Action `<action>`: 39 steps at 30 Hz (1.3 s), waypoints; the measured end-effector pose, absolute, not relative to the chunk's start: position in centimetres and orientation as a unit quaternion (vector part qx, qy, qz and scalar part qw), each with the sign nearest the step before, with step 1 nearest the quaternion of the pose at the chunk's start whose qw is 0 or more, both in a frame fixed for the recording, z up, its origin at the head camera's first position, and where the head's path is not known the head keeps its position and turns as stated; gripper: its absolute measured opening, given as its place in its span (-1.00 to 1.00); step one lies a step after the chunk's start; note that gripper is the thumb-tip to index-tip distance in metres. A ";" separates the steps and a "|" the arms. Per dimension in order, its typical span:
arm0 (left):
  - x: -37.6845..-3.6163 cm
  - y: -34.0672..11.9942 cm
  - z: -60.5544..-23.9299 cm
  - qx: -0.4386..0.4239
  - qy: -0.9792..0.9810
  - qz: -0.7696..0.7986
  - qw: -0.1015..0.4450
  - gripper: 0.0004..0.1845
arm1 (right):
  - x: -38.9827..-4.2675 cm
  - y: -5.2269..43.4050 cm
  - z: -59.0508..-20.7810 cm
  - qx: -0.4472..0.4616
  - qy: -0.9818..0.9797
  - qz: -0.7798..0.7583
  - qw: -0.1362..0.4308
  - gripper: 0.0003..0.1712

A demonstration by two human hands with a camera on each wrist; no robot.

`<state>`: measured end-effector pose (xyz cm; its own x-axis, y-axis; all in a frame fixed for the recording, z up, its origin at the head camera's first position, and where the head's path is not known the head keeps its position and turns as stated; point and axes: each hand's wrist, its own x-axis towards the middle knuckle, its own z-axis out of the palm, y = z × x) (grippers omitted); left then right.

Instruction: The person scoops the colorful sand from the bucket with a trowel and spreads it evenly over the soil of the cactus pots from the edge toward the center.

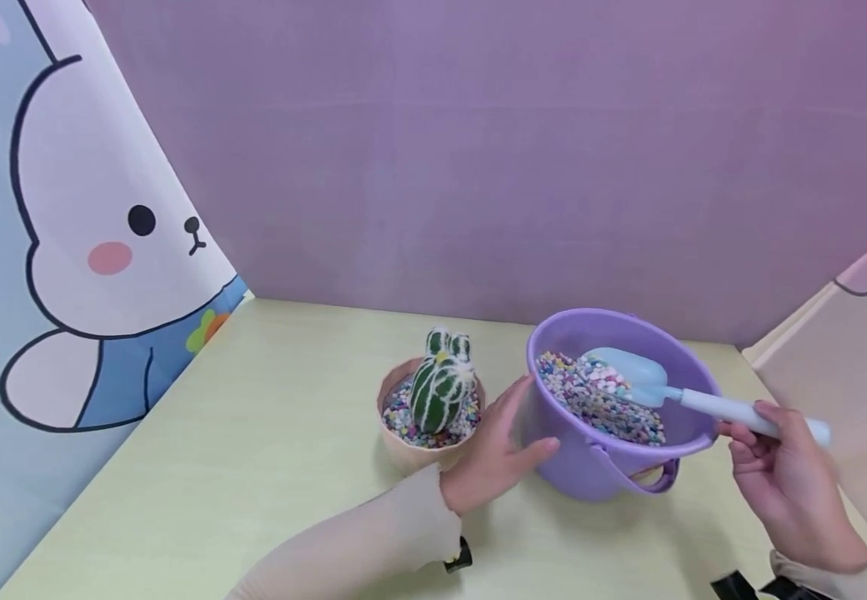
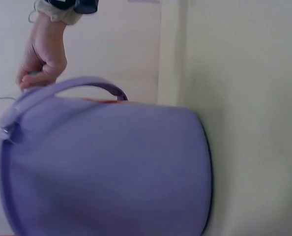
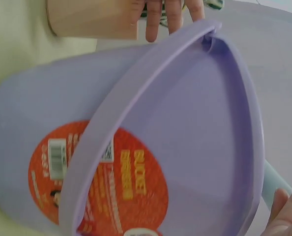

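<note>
My right hand (image 1: pixel 794 483) grips the pale handle of a small light blue shovel (image 1: pixel 632 375). The shovel's scoop lies on multicoloured pebbles (image 1: pixel 591 404) inside a purple bucket (image 1: pixel 583 467). Between the bucket and a peach flowerpot (image 1: pixel 411 457) is my left hand (image 1: pixel 497 454), its fingers stretched out and thumb apart; whether it touches either is unclear. In the pot a green, white-striped cactus (image 1: pixel 437 396) stands amid similar pebbles. The right wrist view shows the fingers (image 3: pixel 173 14) of the left hand between pot and bucket.
The pot and bucket stand on a pale yellow table (image 1: pixel 253 433). A purple backdrop (image 1: pixel 478 167) rises behind it, and a panel with a cartoon rabbit (image 1: pixel 111 192) closes the left side. On the bucket is a round red label (image 3: pixel 131 182); its handle (image 1: pixel 632 475) hangs in front.
</note>
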<state>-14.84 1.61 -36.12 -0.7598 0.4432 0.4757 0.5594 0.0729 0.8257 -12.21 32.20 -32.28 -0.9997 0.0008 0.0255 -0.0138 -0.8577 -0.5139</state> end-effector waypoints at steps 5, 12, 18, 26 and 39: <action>-13.2 -0.9 -36.1 -0.372 -0.732 -0.571 -0.016 -0.23 | -11.9 31.3 -31.9 0.013 -0.264 0.964 0.000 -0.73; -11.3 -5.8 -36.8 -0.416 -0.758 -0.501 -0.039 -0.34 | -11.3 30.0 -31.9 0.036 -0.273 0.961 -0.026 -0.59; -10.8 -10.1 -37.5 -0.461 -0.740 -0.489 -0.009 -0.44 | -10.8 29.2 -32.1 0.044 -0.287 0.956 -0.050 -0.54; -11.5 -15.1 -37.1 -0.469 -0.724 -0.505 -0.029 -0.63 | -10.0 27.3 -32.3 0.056 -0.300 0.950 -0.065 -0.51; -18.8 -21.7 -36.0 -0.299 -0.792 -0.530 -0.050 -0.43 | -8.7 23.6 -32.8 0.037 -0.371 0.926 -0.069 -0.57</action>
<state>-18.76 -21.68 -35.96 -0.8161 0.5267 0.2380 0.4206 0.2587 0.8696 -8.71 23.62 -32.76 -0.9879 -0.1543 0.0172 0.0998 -0.7160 -0.6910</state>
